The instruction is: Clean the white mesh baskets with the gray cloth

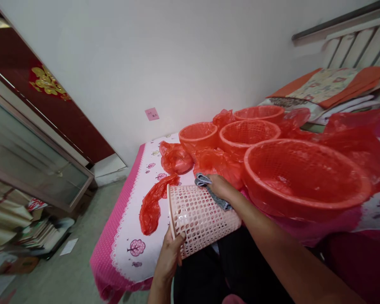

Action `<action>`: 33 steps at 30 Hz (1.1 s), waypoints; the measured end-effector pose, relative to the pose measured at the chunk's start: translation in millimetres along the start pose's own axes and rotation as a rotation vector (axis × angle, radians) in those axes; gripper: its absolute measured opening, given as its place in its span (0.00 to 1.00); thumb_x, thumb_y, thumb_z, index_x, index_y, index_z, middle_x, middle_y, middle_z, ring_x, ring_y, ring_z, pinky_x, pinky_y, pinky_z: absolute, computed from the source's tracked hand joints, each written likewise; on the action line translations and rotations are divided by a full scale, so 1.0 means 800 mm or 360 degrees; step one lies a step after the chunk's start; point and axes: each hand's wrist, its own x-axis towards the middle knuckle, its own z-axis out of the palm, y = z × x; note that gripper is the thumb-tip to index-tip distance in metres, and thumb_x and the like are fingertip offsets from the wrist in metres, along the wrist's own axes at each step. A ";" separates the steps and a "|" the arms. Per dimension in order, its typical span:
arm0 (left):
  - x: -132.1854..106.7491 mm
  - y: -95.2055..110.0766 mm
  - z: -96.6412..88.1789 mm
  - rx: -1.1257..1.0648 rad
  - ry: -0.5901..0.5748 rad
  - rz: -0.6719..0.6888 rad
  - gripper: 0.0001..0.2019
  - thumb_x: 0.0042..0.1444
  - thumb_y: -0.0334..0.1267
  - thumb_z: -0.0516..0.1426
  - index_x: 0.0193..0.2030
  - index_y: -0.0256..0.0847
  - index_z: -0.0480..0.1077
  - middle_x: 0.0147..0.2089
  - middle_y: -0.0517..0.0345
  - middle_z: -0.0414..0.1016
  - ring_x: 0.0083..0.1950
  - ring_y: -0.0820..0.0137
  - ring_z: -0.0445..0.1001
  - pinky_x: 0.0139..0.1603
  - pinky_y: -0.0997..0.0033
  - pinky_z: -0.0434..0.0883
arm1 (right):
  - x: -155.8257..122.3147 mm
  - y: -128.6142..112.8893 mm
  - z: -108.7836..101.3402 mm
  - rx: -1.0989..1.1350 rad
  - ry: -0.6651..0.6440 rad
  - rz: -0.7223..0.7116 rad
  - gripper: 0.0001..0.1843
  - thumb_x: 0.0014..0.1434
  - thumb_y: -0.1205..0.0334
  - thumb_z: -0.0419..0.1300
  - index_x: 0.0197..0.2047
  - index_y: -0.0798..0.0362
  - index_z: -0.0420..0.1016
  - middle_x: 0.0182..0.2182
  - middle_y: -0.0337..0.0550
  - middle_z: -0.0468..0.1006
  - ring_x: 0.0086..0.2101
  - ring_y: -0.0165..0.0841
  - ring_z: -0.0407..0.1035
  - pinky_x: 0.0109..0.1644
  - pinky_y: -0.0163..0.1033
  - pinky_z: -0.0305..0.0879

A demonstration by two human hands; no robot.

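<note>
A pale pink plastic mesh basket lies on its side over my lap, its open mouth facing left. My left hand grips its rim at the lower left, fingers curled over the edge. My right hand is closed on a grey cloth and presses it against the upper side of the basket. A strip of the cloth trails down under my wrist. A crumpled red plastic bag lies on the bed just left of the basket.
Several red mesh baskets lined with red plastic bags stand on the bed, the largest right beside my right arm. The bed has a pink and white cover. Folded bedding is piled at the back right; stacked papers sit on the floor left.
</note>
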 end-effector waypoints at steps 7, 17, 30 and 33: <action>0.001 0.010 0.008 -0.0031 -0.0072 0.0007 0.37 0.53 0.49 0.73 0.67 0.40 0.73 0.62 0.42 0.83 0.64 0.51 0.80 0.68 0.54 0.72 | -0.014 0.032 -0.005 0.0090 0.0152 0.0070 0.14 0.73 0.59 0.58 0.47 0.53 0.86 0.43 0.50 0.89 0.43 0.42 0.81 0.45 0.39 0.69; 0.037 0.047 0.023 -0.0025 0.0098 -0.0094 0.32 0.46 0.55 0.76 0.50 0.36 0.78 0.41 0.47 0.87 0.39 0.58 0.84 0.46 0.59 0.79 | -0.028 0.027 -0.004 0.0129 0.0164 0.0056 0.13 0.71 0.62 0.59 0.47 0.50 0.86 0.44 0.49 0.89 0.44 0.42 0.82 0.45 0.39 0.69; 0.012 0.017 0.004 -0.0023 0.0017 -0.0006 0.40 0.59 0.54 0.70 0.74 0.42 0.68 0.63 0.41 0.83 0.62 0.51 0.82 0.66 0.51 0.75 | -0.059 0.039 -0.004 0.0196 0.0306 -0.0024 0.17 0.68 0.68 0.54 0.50 0.52 0.84 0.47 0.51 0.89 0.48 0.43 0.81 0.52 0.41 0.72; 0.009 0.013 0.002 -0.0011 0.0018 0.0015 0.39 0.60 0.54 0.69 0.75 0.43 0.68 0.65 0.41 0.82 0.64 0.50 0.81 0.69 0.48 0.72 | -0.067 0.029 0.006 0.0180 0.0421 -0.0247 0.22 0.64 0.71 0.54 0.55 0.50 0.83 0.51 0.50 0.88 0.52 0.44 0.80 0.61 0.47 0.71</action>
